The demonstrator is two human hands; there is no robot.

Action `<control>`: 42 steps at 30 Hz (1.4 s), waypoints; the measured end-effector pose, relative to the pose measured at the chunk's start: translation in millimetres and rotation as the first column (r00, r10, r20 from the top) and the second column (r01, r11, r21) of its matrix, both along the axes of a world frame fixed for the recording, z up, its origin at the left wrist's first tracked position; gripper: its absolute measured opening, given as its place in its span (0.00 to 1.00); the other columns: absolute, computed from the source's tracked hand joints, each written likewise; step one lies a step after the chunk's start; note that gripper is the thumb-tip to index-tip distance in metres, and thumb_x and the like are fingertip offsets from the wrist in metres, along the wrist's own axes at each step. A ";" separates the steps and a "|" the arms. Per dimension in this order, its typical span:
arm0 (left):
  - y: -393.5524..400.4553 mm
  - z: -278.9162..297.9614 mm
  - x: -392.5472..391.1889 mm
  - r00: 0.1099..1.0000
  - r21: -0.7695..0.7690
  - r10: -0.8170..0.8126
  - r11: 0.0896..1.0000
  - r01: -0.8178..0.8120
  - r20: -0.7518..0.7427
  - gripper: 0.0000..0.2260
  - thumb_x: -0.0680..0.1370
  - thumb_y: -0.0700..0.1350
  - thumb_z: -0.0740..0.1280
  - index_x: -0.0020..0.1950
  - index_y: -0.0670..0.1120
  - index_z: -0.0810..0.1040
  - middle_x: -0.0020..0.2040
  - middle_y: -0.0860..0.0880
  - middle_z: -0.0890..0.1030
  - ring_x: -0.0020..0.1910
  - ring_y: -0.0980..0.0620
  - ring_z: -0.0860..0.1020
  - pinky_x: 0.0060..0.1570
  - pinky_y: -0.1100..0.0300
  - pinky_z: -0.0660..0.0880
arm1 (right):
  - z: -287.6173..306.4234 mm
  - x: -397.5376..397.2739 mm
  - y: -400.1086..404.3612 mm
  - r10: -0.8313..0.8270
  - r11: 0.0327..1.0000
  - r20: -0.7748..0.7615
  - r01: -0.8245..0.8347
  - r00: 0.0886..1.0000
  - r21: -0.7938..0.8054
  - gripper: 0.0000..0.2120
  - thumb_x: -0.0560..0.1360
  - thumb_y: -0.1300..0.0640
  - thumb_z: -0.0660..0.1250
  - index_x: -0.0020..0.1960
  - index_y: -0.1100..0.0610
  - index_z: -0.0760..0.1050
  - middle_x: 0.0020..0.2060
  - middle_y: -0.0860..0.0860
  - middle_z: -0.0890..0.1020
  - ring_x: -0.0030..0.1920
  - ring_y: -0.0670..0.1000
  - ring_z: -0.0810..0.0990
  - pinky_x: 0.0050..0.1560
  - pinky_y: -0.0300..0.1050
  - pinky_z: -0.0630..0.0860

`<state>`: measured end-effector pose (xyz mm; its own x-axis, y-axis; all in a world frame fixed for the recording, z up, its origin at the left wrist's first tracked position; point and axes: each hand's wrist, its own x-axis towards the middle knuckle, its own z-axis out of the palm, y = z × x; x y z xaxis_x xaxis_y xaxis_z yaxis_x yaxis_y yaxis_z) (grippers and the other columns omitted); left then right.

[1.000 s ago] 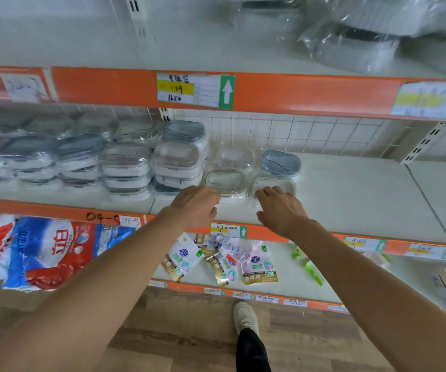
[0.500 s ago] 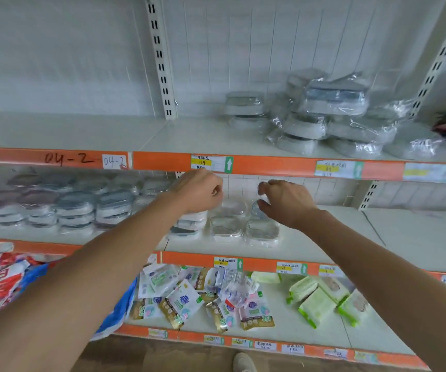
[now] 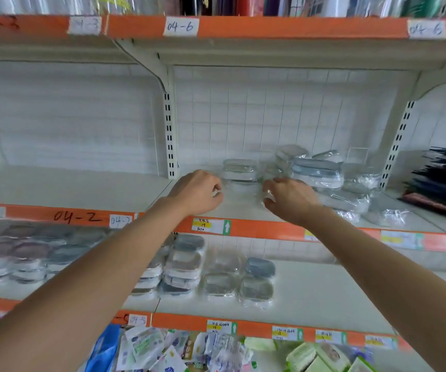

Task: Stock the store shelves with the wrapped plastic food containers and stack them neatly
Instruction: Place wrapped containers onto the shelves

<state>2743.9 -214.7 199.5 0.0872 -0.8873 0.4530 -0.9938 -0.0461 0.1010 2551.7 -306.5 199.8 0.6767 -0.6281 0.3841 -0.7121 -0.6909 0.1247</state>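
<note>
Both my arms reach up to the upper shelf. My left hand hovers over its front edge with fingers loosely curled and nothing in it. My right hand is curled at the left edge of a loose pile of wrapped plastic containers; whether it pinches the wrap is unclear. A stack of clear wrapped containers stands just behind the gap between my hands. On the shelf below sit neat stacks of wrapped containers and several single small ones.
An orange price rail runs below my hands. A slotted upright stands at the back left of them. Dark folders lie at the far right of the upper shelf. Packets and wipes fill the bottom shelf.
Both hands rose from the lower shelf's small containers to the upper shelf, and my view tilted up with them. They now sit beside the loose pile.
</note>
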 end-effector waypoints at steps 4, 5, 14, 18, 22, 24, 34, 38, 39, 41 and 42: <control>-64.0 2.9 15.3 1.000 0.065 -0.004 0.998 0.005 -0.012 0.11 0.78 0.47 0.63 0.55 0.42 0.78 0.50 0.46 0.76 0.52 0.45 0.75 0.50 0.57 0.72 | 21.3 7.5 -56.9 -0.045 0.998 -0.040 0.044 0.998 -0.036 0.17 0.79 0.51 0.58 0.65 0.55 0.70 0.62 0.53 0.74 0.65 0.55 0.70 0.58 0.47 0.68; -85.8 3.0 20.3 1.000 0.087 -0.003 0.996 0.004 -0.015 0.13 0.77 0.48 0.64 0.56 0.42 0.77 0.52 0.45 0.76 0.54 0.45 0.75 0.50 0.58 0.71 | 27.9 10.7 -76.1 -0.054 0.998 -0.048 0.051 0.997 -0.045 0.17 0.79 0.51 0.58 0.65 0.56 0.70 0.62 0.53 0.74 0.65 0.55 0.70 0.58 0.48 0.68; -266.7 15.1 55.4 1.000 0.397 -0.010 0.918 0.002 0.018 0.34 0.73 0.52 0.70 0.75 0.43 0.61 0.74 0.45 0.62 0.72 0.48 0.62 0.69 0.54 0.63 | 65.3 44.1 -242.2 -0.199 0.977 -0.148 0.209 0.969 0.052 0.22 0.79 0.44 0.58 0.65 0.59 0.70 0.62 0.55 0.72 0.63 0.54 0.69 0.62 0.48 0.66; -305.4 8.2 66.9 0.998 0.604 -0.021 0.797 -0.015 0.052 0.47 0.70 0.53 0.75 0.78 0.42 0.49 0.78 0.46 0.51 0.76 0.48 0.52 0.73 0.53 0.56 | 56.5 47.4 -269.5 -0.322 0.888 -0.192 0.367 0.927 0.279 0.42 0.70 0.28 0.59 0.68 0.60 0.67 0.65 0.59 0.69 0.67 0.58 0.66 0.65 0.50 0.66; -319.2 0.1 73.3 0.997 0.565 -0.031 0.825 -0.015 0.072 0.39 0.64 0.54 0.78 0.68 0.43 0.65 0.64 0.47 0.67 0.64 0.44 0.68 0.61 0.50 0.69 | 56.0 58.5 -281.0 -0.340 0.855 -0.232 0.402 0.911 0.327 0.46 0.66 0.28 0.63 0.70 0.61 0.65 0.66 0.60 0.67 0.67 0.58 0.64 0.65 0.49 0.66; -313.7 1.1 73.7 0.994 0.508 -0.049 0.862 -0.006 0.095 0.38 0.63 0.56 0.78 0.66 0.43 0.67 0.61 0.47 0.68 0.61 0.45 0.69 0.58 0.53 0.70 | 56.6 63.9 -281.3 -0.355 0.854 -0.213 0.409 0.910 0.323 0.42 0.68 0.33 0.66 0.69 0.61 0.64 0.66 0.59 0.67 0.67 0.58 0.64 0.63 0.49 0.67; -246.7 14.8 70.4 0.996 0.096 -0.015 0.995 0.006 0.090 0.43 0.64 0.61 0.74 0.72 0.47 0.61 0.64 0.50 0.64 0.63 0.48 0.62 0.65 0.51 0.63 | 64.6 69.5 -233.7 -0.151 0.983 0.169 0.166 0.974 -0.082 0.39 0.69 0.41 0.68 0.72 0.57 0.57 0.64 0.54 0.67 0.64 0.56 0.65 0.65 0.53 0.60; -188.2 11.8 67.4 0.994 0.040 -0.015 0.999 0.011 0.111 0.42 0.64 0.62 0.73 0.72 0.49 0.62 0.64 0.51 0.65 0.63 0.48 0.62 0.64 0.51 0.63 | 52.2 77.0 -187.1 -0.056 0.987 0.135 0.075 0.989 -0.139 0.40 0.70 0.44 0.68 0.75 0.53 0.52 0.66 0.51 0.64 0.66 0.54 0.62 0.67 0.54 0.57; -171.8 10.9 68.0 0.995 0.050 -0.014 0.999 0.009 0.104 0.42 0.64 0.63 0.73 0.72 0.49 0.61 0.64 0.52 0.65 0.63 0.48 0.61 0.64 0.52 0.63 | 48.3 78.3 -174.2 -0.040 0.988 0.110 0.056 0.993 -0.145 0.40 0.70 0.45 0.69 0.75 0.52 0.52 0.66 0.51 0.63 0.67 0.54 0.61 0.68 0.54 0.56; -138.4 12.5 68.7 0.994 0.091 -0.015 0.996 0.005 0.112 0.42 0.65 0.63 0.72 0.73 0.50 0.61 0.64 0.53 0.65 0.62 0.48 0.61 0.63 0.53 0.64 | 45.5 78.1 -148.8 -0.014 0.988 0.054 0.022 0.998 -0.153 0.40 0.70 0.45 0.69 0.74 0.51 0.51 0.67 0.50 0.63 0.67 0.54 0.60 0.68 0.55 0.56; -121.9 15.0 68.7 0.992 0.113 -0.016 0.994 0.002 0.123 0.42 0.65 0.62 0.72 0.74 0.50 0.60 0.65 0.53 0.65 0.61 0.48 0.61 0.62 0.53 0.64 | 46.6 76.9 -136.0 -0.009 0.988 0.033 0.014 0.999 -0.152 0.40 0.70 0.45 0.69 0.74 0.50 0.51 0.68 0.50 0.62 0.68 0.55 0.60 0.68 0.55 0.55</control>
<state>2812.6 -336.7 214.5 0.0288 -0.9338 0.3567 -0.9988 -0.0415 -0.0278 2628.6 -442.5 246.5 0.6554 -0.5683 0.4975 -0.7254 -0.6571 0.2050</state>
